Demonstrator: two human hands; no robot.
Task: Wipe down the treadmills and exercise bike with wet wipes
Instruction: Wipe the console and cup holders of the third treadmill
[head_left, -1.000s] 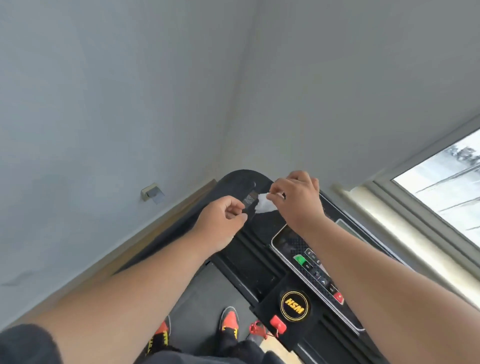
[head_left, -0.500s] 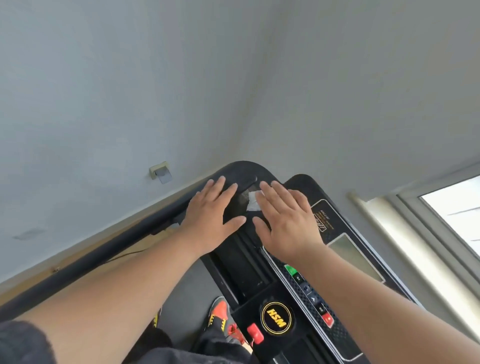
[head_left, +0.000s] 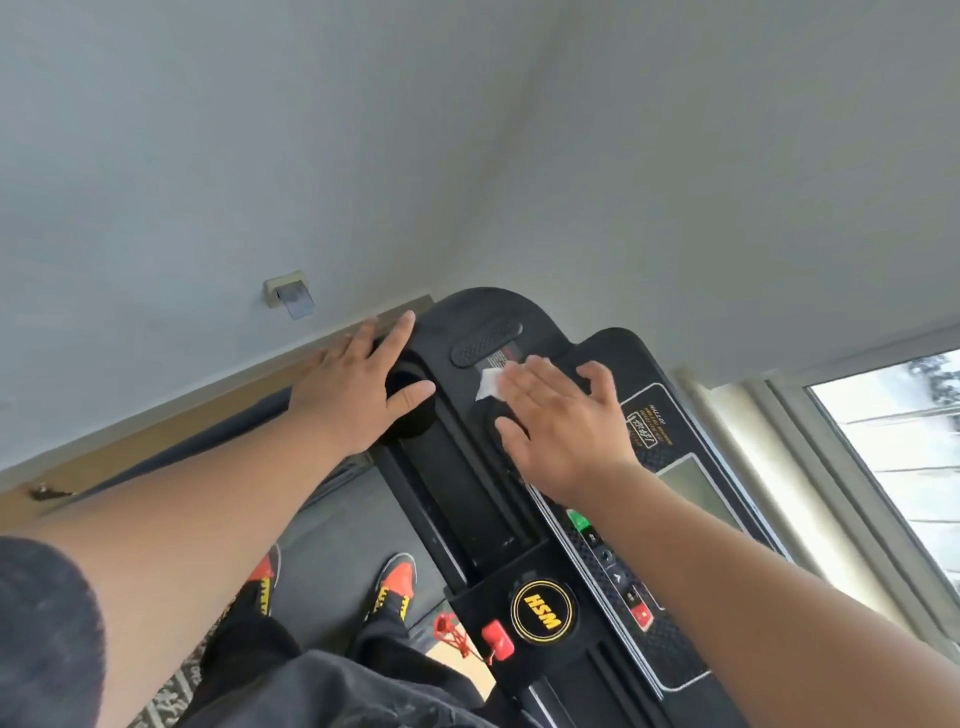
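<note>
I stand on a black treadmill and look down at its console (head_left: 524, 525). My right hand (head_left: 558, 415) lies flat with straight fingers on the console's upper part and presses a white wet wipe (head_left: 488, 383) against it; only a corner of the wipe shows past my fingers. My left hand (head_left: 358, 384) rests open, fingers spread, on the console's left end beside a round cup recess (head_left: 408, 400). It holds nothing.
The console carries a button strip (head_left: 613, 561), a grey display (head_left: 693, 488), a yellow HSM badge (head_left: 543, 612) and a red safety key (head_left: 497, 640). Grey walls meet in a corner ahead. A wall socket (head_left: 288, 293) is at left, a window (head_left: 904, 457) at right. My shoes (head_left: 397, 577) stand on the belt.
A second ago both hands held the wipe pinched above the console. They then flattened onto it. Since half a second ago the hands have spread apart, left going left, right pressing the wipe.
</note>
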